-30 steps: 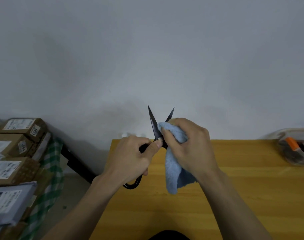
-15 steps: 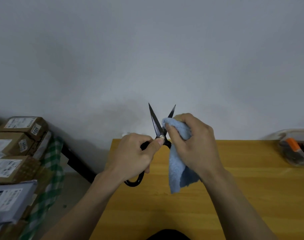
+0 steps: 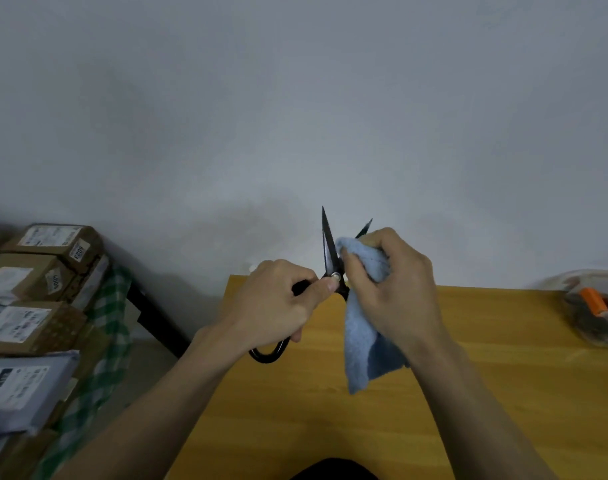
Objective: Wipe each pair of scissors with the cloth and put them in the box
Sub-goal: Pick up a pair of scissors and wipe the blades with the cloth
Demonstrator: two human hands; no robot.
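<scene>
Head view: the left hand (image 3: 278, 306) grips the black scissors (image 3: 330, 252) by the handles, fingers curled round them and the thumb tip pressed just beside the silver pivot screw. One handle loop shows below the hand, above the table's near-left area. The scissors are held upright above the table's far edge, blades spread apart in a narrow V with the tips pointing up against the wall (image 3: 295, 116). The left blade is fully exposed; the right blade is mostly covered, with only its tip showing above the right hand. The right hand (image 3: 396, 289) pinches the blue cloth (image 3: 361, 341) round that right blade, fingers curled over the bunched upper part of the cloth, close to the pivot. The rest of the cloth hangs down below the hand, its lower end over the table (image 3: 503, 393). The table is yellow wood and stands against the wall. At its far right edge lies a clear container (image 3: 593, 317) holding dark items, one with an orange part; whether these are scissors cannot be told. To the left of the table, cardboard parcels (image 3: 35, 282) with labels are stacked on a green checked fabric (image 3: 105, 341).
</scene>
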